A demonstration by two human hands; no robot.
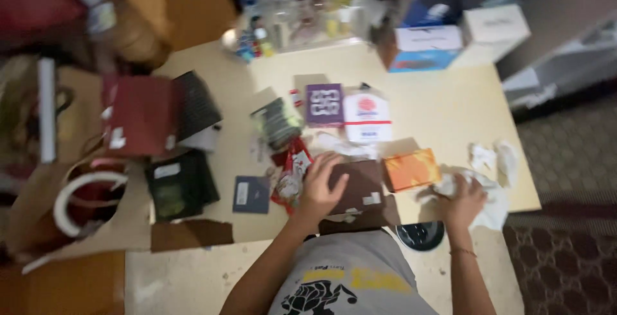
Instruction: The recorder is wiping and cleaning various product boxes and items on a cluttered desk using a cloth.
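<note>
My left hand (319, 186) lies flat on the left end of a dark brown box (360, 183) at the near edge of the cream table (443, 106), fingers spread over it. My right hand (464, 199) grips a crumpled white paper (495, 202) near the table's right front corner. An orange patterned box (411, 169) sits between the two hands. A red wrapper (292, 168) lies just left of the brown box. The picture is blurred.
Farther back stand a purple box (324, 104) and a white box with a red mark (367, 118). More crumpled paper (493, 156) lies at the right. A red bag (138, 114), dark boxes and a brown paper bag (77, 206) crowd the left. Clear containers (308, 10) line the far edge.
</note>
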